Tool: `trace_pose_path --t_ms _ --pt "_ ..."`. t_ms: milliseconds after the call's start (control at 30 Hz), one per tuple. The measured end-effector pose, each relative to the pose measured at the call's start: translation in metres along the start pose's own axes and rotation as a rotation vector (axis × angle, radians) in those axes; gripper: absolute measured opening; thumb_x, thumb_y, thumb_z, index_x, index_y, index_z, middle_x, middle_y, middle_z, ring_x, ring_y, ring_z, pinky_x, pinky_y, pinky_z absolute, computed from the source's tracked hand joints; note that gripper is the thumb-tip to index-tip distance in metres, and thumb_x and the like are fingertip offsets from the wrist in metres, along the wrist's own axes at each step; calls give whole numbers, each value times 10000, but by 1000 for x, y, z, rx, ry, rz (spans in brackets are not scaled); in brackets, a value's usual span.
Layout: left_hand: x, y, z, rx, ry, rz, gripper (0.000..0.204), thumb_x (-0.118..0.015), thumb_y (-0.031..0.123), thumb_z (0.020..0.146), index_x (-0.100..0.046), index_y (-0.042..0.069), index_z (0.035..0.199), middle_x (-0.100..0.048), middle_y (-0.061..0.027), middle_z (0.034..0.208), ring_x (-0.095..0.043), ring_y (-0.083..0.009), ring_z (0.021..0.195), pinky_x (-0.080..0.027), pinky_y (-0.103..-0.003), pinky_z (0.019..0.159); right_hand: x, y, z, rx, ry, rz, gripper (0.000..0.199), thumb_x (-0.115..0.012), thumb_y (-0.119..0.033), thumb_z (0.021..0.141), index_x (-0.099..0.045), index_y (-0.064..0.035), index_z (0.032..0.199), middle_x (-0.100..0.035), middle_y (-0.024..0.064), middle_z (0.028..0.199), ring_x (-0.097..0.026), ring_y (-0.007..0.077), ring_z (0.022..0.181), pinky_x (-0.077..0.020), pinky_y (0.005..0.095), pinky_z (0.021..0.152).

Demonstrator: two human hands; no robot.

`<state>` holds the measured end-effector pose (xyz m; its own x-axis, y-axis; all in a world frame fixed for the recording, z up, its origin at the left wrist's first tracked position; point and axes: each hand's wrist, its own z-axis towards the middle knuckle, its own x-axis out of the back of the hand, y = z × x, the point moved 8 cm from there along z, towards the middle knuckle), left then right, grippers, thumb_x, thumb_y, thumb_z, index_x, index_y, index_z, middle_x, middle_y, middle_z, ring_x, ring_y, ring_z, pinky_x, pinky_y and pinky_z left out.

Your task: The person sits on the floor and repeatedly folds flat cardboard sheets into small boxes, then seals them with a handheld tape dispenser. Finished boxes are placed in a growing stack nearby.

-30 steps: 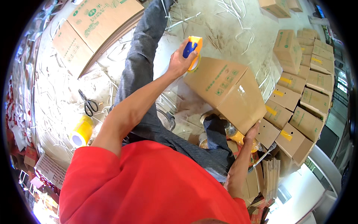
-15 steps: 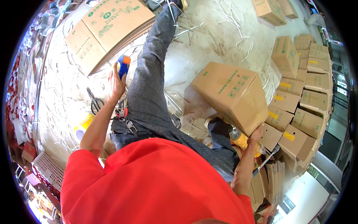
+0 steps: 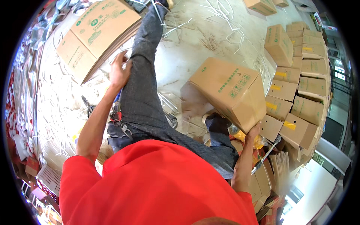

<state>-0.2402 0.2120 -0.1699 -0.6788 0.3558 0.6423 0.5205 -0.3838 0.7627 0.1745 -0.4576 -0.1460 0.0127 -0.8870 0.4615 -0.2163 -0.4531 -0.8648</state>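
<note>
A closed brown cardboard box (image 3: 228, 88) with green print stands in front of me, right of my outstretched leg. My right hand (image 3: 254, 132) grips its near lower corner. On the left, my left hand (image 3: 120, 71) is beside my leg, fingers apart, with nothing seen in it. A small patch of blue shows behind my left wrist; what it belongs to is hidden. Beyond that hand lies a stack of flattened cardboard boxes (image 3: 97, 32). Keys (image 3: 117, 117) and a metal clip (image 3: 126, 129) hang at my waist.
Rows of filled cardboard boxes (image 3: 288, 90) run along the right. White strapping scraps (image 3: 228, 22) litter the floor. A pale plastic crate (image 3: 48, 179) sits at lower left, and folded cardboard (image 3: 280, 170) leans at lower right.
The blue and orange tape dispenser has left my left hand, which has come down against my leg. My right hand keeps its hold on the box; the whole view has shifted slightly.
</note>
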Motion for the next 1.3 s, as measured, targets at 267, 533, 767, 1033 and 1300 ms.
trace_pose_path --t_ms 267,533,767,1033,1300 --pt "-288 48 -14 226 -540 -453 789 -660 495 973 -476 -51 1511 -659 -288 1337 -624 -420 1255 -462 -464 1098 -21 -13 14 -15 -68 49 578 -396 -423 1131 -611 72 1337 -699 149 1244 -681 243 1070 -540 358 930" --pt "-277 124 -42 493 -987 -1135 468 -603 248 1057 -564 -44 1420 -701 -115 1280 -658 -192 1174 -511 -357 1034 -16 39 16 -131 -20 19 576 -363 -413 1125 -636 62 1303 -715 166 1211 -674 272 1077 -532 390 954" --pt "-118 254 0 61 -1084 -647 423 -587 187 1053 -583 -14 1425 -693 -93 1308 -636 -171 1199 -490 -338 1064 -19 8 44 122 -310 -534 432 -634 -286 993 -670 55 1257 -747 207 993 -720 266 830 -566 404 795" --pt "-172 385 110 47 -879 -731 380 -653 237 999 -670 -29 1270 -695 -105 1099 -632 -197 971 -561 -397 799 46 -98 20 330 286 -314 473 -614 -289 1015 -635 71 1322 -745 218 1134 -703 287 1033 -527 379 922" --pt "-115 529 207 -337 -503 -1021 815 -631 319 1044 -182 -26 1631 -600 -247 1394 -619 -319 1288 -505 -445 1104 19 -72 38 434 103 -485 481 -624 -295 1022 -629 86 1315 -729 256 1144 -703 327 1060 -524 385 959"
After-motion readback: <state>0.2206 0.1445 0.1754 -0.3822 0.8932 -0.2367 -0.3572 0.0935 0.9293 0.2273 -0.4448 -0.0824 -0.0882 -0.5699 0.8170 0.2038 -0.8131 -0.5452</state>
